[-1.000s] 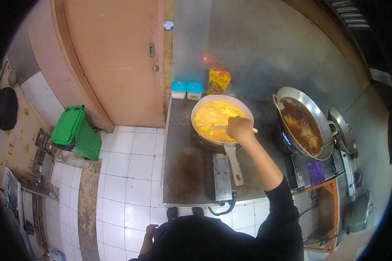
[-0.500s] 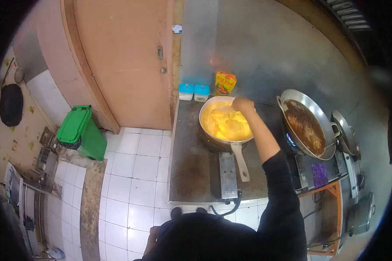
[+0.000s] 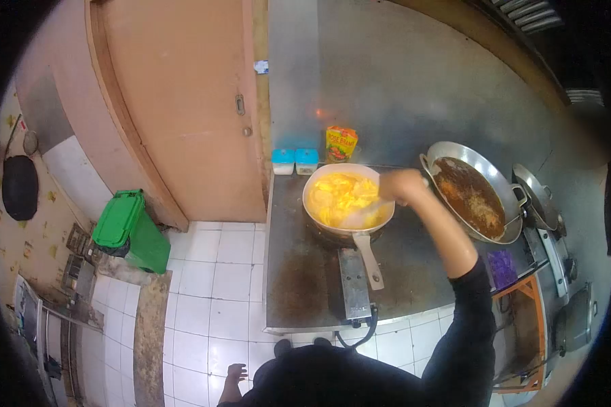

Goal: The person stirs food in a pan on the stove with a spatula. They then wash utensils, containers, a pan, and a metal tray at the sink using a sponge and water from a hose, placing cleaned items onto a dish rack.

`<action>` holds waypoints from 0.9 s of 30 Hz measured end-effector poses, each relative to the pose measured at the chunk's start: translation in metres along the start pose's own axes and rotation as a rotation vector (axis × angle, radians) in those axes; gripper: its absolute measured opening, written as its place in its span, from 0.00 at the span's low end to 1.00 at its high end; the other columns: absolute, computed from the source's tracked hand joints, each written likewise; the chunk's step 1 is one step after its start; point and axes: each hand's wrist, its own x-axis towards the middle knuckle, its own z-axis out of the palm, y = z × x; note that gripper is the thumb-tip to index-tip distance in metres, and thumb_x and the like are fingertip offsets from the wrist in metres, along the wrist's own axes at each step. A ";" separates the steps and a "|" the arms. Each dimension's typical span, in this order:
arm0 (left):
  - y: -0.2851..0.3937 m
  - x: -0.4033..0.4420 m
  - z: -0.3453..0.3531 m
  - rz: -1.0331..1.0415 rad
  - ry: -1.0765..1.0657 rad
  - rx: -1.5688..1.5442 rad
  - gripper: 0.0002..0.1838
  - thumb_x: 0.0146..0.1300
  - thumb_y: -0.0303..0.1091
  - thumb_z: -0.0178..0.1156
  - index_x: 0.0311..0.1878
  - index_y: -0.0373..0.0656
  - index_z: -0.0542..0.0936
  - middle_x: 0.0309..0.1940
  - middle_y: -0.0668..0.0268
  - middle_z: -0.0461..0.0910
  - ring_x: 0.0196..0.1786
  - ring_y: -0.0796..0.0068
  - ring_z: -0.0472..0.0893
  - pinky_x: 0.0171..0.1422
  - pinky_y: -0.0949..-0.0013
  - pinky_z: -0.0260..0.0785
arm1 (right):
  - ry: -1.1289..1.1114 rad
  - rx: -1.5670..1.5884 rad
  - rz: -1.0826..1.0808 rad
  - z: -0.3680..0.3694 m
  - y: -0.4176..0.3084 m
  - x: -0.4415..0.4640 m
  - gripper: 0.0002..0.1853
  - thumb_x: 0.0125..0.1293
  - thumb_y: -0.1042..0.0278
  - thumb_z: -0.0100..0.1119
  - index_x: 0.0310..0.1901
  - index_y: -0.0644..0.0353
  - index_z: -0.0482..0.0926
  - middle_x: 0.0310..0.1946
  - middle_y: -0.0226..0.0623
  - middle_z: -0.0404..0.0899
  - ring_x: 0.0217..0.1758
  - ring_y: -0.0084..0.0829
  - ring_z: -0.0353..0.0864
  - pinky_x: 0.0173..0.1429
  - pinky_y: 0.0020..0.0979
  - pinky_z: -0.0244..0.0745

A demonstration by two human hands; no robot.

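Observation:
My right hand [image 3: 404, 186] is closed around the handle of a stirring utensil [image 3: 365, 213] at the right rim of a light-coloured pan. The utensil's blurred head sits in yellow, egg-like food [image 3: 336, 197]. The pan's handle [image 3: 368, 261] points toward me, untouched. Low beside my body, over the floor, my left hand [image 3: 237, 372] holds nothing, its fingers apart.
A large wok [image 3: 465, 152] of bubbling brown oil stands right of the pan, with another pan [image 3: 536, 197] beyond. Two blue-lidded containers [image 3: 294, 161] and a yellow packet [image 3: 341, 144] stand behind. A green bin [image 3: 132, 230] is left, near a door [image 3: 183, 115].
My right hand has moved from over the food to the pan's right rim, and the utensil's head has swept through the food. My left hand shows more fully. The view has shifted.

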 end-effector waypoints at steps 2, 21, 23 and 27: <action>0.017 0.004 0.005 -0.047 0.049 0.027 0.15 0.59 0.35 0.43 0.47 0.45 0.73 0.35 0.56 0.76 0.32 0.60 0.78 0.34 0.57 0.68 | -0.091 -0.010 -0.049 0.011 -0.017 0.002 0.14 0.47 0.64 0.48 0.32 0.60 0.80 0.25 0.40 0.80 0.27 0.31 0.81 0.33 0.33 0.74; -0.030 0.020 0.021 0.250 -0.086 0.305 0.15 0.58 0.40 0.51 0.46 0.43 0.74 0.32 0.57 0.75 0.32 0.64 0.77 0.28 0.66 0.70 | -0.179 -0.048 0.138 0.038 -0.110 0.158 0.09 0.48 0.67 0.55 0.31 0.55 0.81 0.29 0.37 0.79 0.23 0.44 0.76 0.15 0.50 0.64; -0.029 0.019 0.019 0.268 -0.083 0.326 0.15 0.58 0.40 0.51 0.46 0.43 0.74 0.32 0.57 0.75 0.32 0.64 0.77 0.29 0.66 0.70 | 0.092 -0.032 0.097 0.052 -0.093 0.170 0.12 0.53 0.64 0.50 0.34 0.56 0.81 0.33 0.38 0.80 0.28 0.43 0.78 0.22 0.52 0.69; -0.033 0.022 0.014 0.289 -0.087 0.349 0.15 0.58 0.40 0.51 0.45 0.44 0.74 0.32 0.57 0.75 0.32 0.64 0.77 0.29 0.66 0.70 | 0.162 0.282 0.147 0.035 -0.037 0.151 0.17 0.53 0.65 0.48 0.44 0.57 0.77 0.45 0.42 0.76 0.44 0.38 0.78 0.44 0.44 0.71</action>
